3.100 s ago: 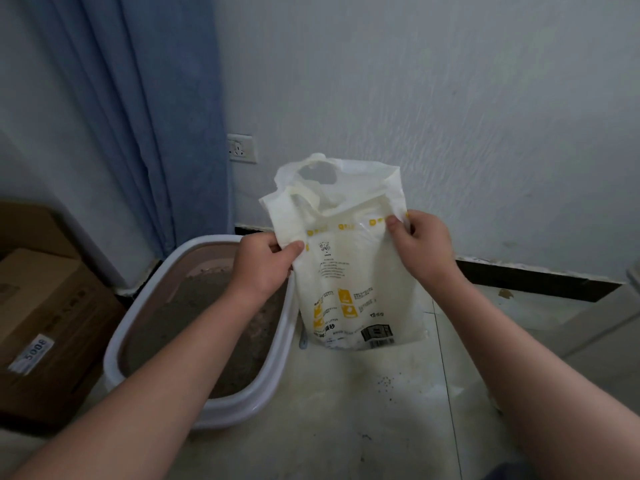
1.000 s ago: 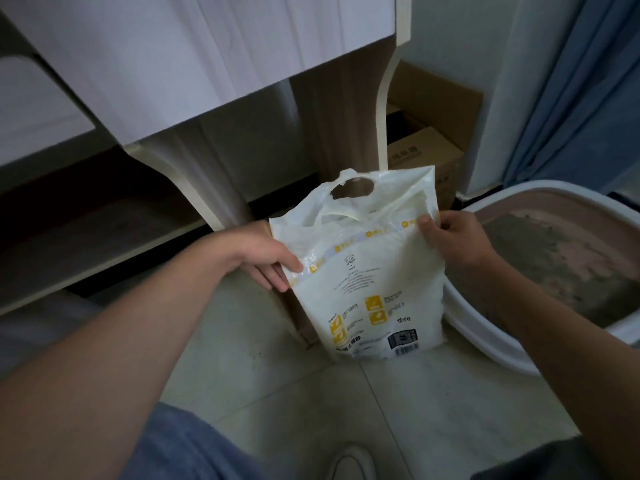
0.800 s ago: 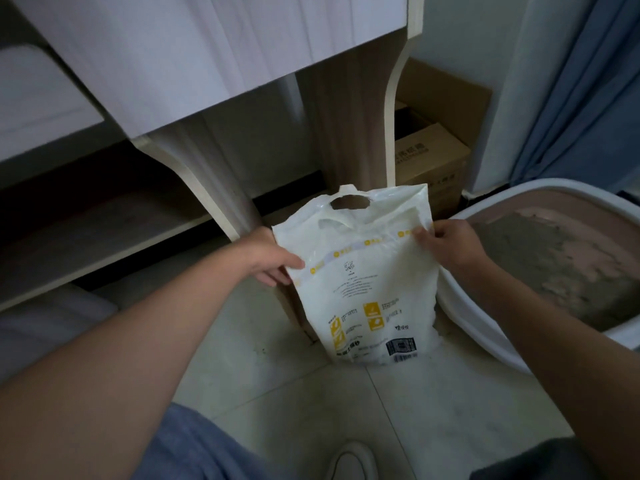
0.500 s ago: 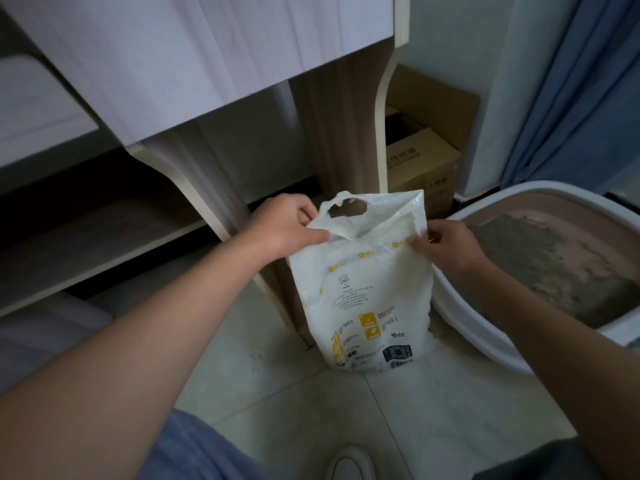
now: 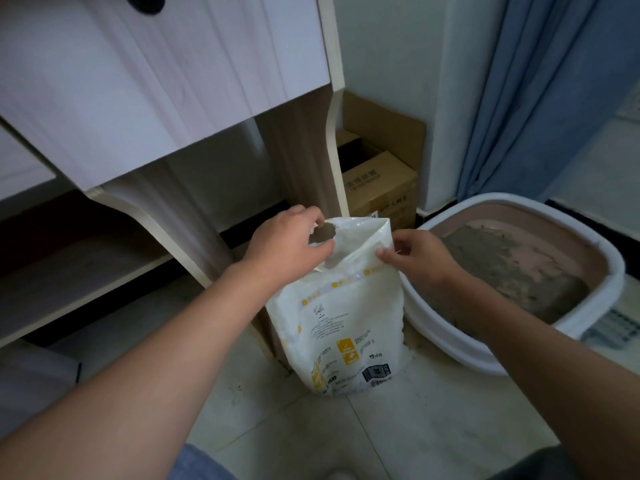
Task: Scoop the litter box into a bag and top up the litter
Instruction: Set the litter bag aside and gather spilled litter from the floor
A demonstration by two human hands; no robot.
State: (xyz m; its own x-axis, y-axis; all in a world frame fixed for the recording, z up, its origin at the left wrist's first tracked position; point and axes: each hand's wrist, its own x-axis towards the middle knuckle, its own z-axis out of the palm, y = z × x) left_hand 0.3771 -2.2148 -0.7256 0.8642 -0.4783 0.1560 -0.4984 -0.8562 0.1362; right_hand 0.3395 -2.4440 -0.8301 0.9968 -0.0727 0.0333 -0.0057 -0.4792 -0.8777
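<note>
- Both hands are on the top of a white cat-litter bag [image 5: 341, 317]: the left hand [image 5: 289, 245] grips the upper left corner by the cut-out carry handle, thumb in front and fingers curled over the top edge.
- Right hand [image 5: 417, 259] pinches the upper right edge of the bag, thumb on the near face and fingers behind it.
- Between the two grips the bag's top stands slightly spread and folded; whether it is torn open I cannot tell.
- Standing upright on the pale tiled floor [image 5: 408, 424], the bag shows yellow printed squares and a barcode low on its near face.
- Just right of the bag, almost touching it, sits the litter box [image 5: 519, 271], white-rimmed with a pinkish inner wall.
- Grey litter [image 5: 509, 268] lies unevenly in it, with bare pink bottom showing at the far right.
- Behind the bag rises a light wooden cabinet leg [image 5: 304, 161], under a whitish drawer front [image 5: 156, 74].
- Cardboard boxes [image 5: 381, 181] stand between the cabinet and a white wall corner.
- Blue curtain [image 5: 540, 98] hangs beyond the litter box.
</note>
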